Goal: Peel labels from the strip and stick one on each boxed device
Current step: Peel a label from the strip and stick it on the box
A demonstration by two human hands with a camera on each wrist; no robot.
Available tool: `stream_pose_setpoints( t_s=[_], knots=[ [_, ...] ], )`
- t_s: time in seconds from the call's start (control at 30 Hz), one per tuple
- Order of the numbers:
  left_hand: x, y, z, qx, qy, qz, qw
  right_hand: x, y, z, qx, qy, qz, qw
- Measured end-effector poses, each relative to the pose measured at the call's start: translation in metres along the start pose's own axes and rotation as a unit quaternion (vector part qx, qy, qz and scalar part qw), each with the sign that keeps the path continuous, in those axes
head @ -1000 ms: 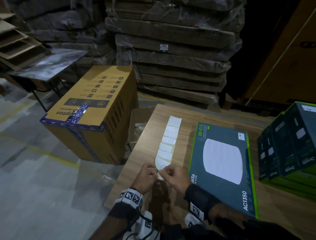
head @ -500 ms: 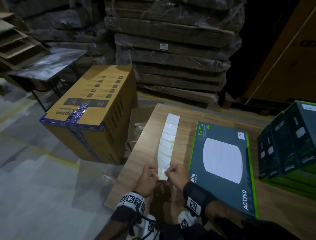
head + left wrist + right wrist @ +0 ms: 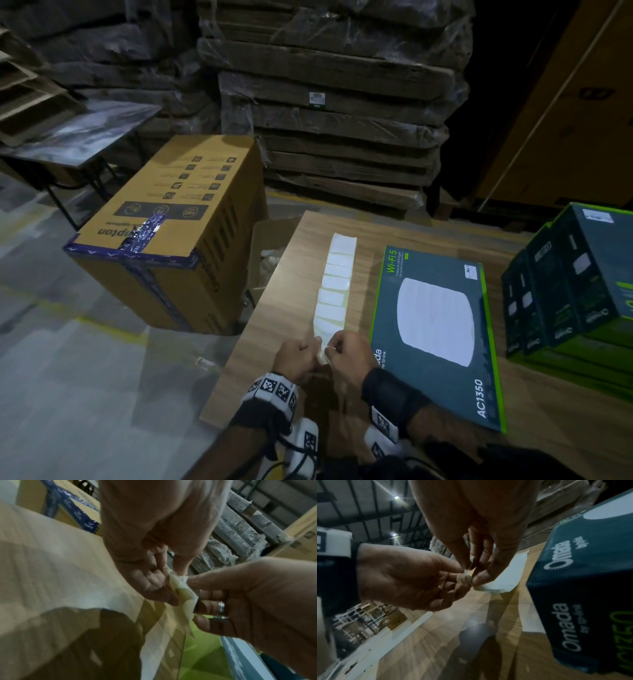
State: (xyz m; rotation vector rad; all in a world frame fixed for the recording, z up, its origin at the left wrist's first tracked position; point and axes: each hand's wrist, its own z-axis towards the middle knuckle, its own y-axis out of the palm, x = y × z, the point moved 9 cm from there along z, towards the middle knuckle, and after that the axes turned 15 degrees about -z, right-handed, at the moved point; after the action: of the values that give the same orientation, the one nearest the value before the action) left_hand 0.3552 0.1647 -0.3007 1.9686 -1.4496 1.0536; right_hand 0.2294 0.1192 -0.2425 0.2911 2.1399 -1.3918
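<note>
While both hands' fingers (image 3: 327, 348) pinch the label strip (image 3: 334, 287), a device box (image 3: 435, 329) lies sealed beside it.

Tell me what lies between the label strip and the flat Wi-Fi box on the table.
Only bare wooden table separates the label strip from the flat Wi-Fi box; the head view shows it.

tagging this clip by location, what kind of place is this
Most likely a warehouse or stockroom. Shrink-wrapped stacks of flat cartons fill the background, a taped shipping carton stands on the concrete floor, and retail device boxes are stacked on the wooden table for labelling.
</note>
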Motion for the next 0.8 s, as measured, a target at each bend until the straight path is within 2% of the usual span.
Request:
stream_pose_setpoints(
  t_s=[0.17,0.33,0.43,0.57,0.8],
  knots=[
    [0.001,0.003,0.004,0.01,0.044,0.042,0.998,0.01,-0.001,-0.002,0.0,0.042,0.022,0.999],
    [0.009,0.0,-0.004,0.064,0.082,0.078,0.992,0.015,-0.006,-0.006,0.019,0.091,0.064,0.994],
    [0.012,-0.005,-0.012,0.098,0.106,0.059,0.988,0.024,-0.002,-0.007,0.034,0.131,0.091,0.987],
    [0.007,-0.024,-0.022,0.15,0.102,0.026,0.983,0.041,0.006,-0.002,0.065,0.173,0.165,0.969],
    [-0.021,-0.033,-0.022,0.165,0.049,-0.03,0.985,0.043,0.002,-0.003,0.087,0.181,0.203,0.958]
  ],
)
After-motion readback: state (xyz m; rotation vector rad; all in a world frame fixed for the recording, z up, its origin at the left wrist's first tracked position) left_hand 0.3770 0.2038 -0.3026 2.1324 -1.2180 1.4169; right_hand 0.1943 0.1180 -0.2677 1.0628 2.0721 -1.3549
